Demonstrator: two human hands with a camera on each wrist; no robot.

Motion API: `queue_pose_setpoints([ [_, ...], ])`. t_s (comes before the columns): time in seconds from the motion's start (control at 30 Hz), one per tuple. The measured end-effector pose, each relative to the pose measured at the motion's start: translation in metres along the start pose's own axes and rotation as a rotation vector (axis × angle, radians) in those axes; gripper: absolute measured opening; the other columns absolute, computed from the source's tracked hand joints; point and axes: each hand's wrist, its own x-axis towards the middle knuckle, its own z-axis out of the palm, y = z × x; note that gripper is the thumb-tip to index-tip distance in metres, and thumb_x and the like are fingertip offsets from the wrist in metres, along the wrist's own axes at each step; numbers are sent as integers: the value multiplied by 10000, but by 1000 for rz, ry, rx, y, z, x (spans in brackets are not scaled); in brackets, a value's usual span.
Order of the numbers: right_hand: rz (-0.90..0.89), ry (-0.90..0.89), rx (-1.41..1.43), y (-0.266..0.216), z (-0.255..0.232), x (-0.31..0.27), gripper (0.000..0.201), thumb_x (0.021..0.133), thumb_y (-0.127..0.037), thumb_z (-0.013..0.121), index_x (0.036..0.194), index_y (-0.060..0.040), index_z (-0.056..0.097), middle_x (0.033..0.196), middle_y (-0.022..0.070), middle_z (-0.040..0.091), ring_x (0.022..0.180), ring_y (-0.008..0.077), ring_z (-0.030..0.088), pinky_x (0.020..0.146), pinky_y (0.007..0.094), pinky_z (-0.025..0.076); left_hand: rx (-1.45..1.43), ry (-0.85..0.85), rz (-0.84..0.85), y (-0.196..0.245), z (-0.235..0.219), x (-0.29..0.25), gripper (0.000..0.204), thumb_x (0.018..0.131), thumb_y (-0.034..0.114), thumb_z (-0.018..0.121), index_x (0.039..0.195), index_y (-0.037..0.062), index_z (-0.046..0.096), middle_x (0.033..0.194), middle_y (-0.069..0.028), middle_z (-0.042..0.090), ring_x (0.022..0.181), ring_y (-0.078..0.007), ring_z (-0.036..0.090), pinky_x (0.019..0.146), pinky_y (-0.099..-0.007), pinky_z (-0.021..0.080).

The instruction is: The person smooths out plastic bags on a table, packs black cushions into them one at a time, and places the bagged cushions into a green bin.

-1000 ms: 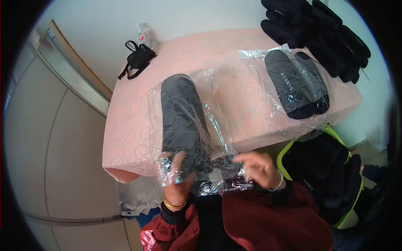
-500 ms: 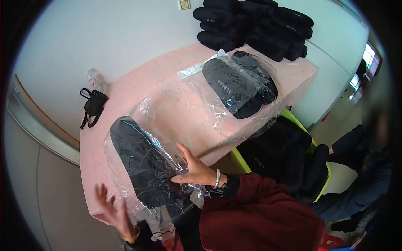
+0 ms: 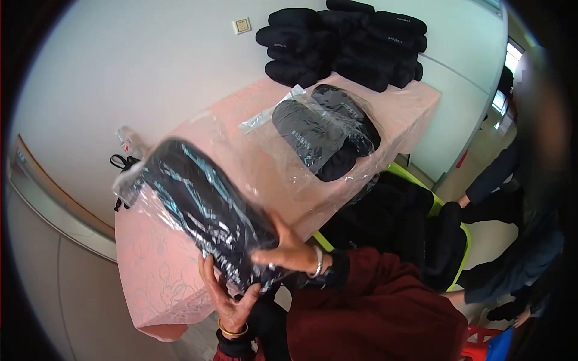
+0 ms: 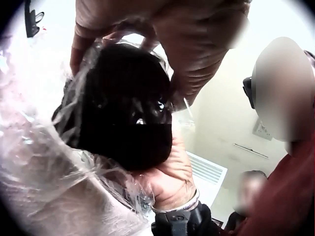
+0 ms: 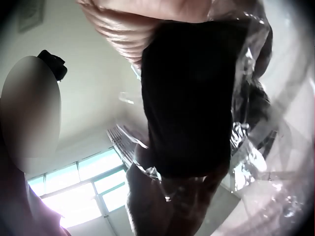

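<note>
A long black cushion (image 3: 201, 195) in a clear plastic bag (image 3: 129, 186) slants over the table's left part, its near end toward the person's body. My left hand (image 3: 230, 305) grips that near end from below, fingers at one side and thumb at the other. With thumb and fingers spread around it, my right hand (image 3: 294, 251) holds the right side of the same end. In the left wrist view the cushion's dark end (image 4: 133, 108) shows between both hands, crinkled film around it. The right wrist view also has the cushion (image 5: 192, 98) framed by both hands.
Further along the pink-covered table (image 3: 162, 280) lies another bag with black cushions (image 3: 328, 132). Black cushions (image 3: 346, 45) are piled at the far end. A lime-rimmed tub (image 3: 465, 253) of black cushions stands beside the table, with another person (image 3: 506, 174) next to it. A small black bag (image 3: 123, 162) lies back left.
My left hand, off the bag half a second ago, now grips its near end. The bagged cushion has lifted and turned, its wrapping drawn closer around it. The head view has swung right.
</note>
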Motion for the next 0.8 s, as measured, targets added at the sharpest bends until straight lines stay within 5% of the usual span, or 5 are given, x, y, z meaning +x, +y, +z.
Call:
queue_pose_setpoints([
  [0.27, -423, 272, -304, -156, -93, 41, 858, 762, -35, 701, 1519, -54, 299, 1360, 86, 518, 1056, 155, 603, 914, 305, 507, 84, -229, 81, -24, 19, -4, 654, 771, 122, 804, 1359, 42, 529, 1375, -197, 526, 1210, -325, 553, 902, -390, 508],
  [0.4, -485, 280, -545, -202, -156, 75, 789, 783, -93, 686, 1498, -29, 357, 1209, 83, 626, 1039, 140, 614, 897, 288, 506, 109, -400, -214, -115, 18, -71, 450, 787, 118, 788, 1195, 12, 631, 1053, -183, 667, 960, -313, 658, 827, -338, 522],
  [0.63, -66, 446, -836, -104, -280, 93, 651, 780, -198, 684, 1381, -12, 516, 1119, 122, 676, 953, 177, 640, 796, 322, 519, 447, -933, -195, -254, 6, -183, 423, 799, 222, 799, 1151, 31, 662, 987, -153, 702, 865, -246, 690, 772, -342, 553],
  [0.7, 398, 648, -664, -115, -290, 93, 621, 774, -295, 696, 1314, -11, 580, 1041, 90, 701, 942, 211, 651, 802, 353, 513, 340, -787, -330, -231, 8, -180, 423, 804, 231, 798, 1154, 35, 663, 995, -148, 707, 883, -237, 693, 787, -335, 552],
  [0.8, 222, 536, -813, -134, -304, 98, 612, 764, -357, 699, 1274, -30, 615, 1042, 90, 701, 987, 227, 642, 827, 358, 506, 141, -531, -578, -217, -5, -194, 424, 814, 248, 796, 1160, 43, 665, 1012, -138, 717, 920, -217, 698, 817, -322, 551],
])
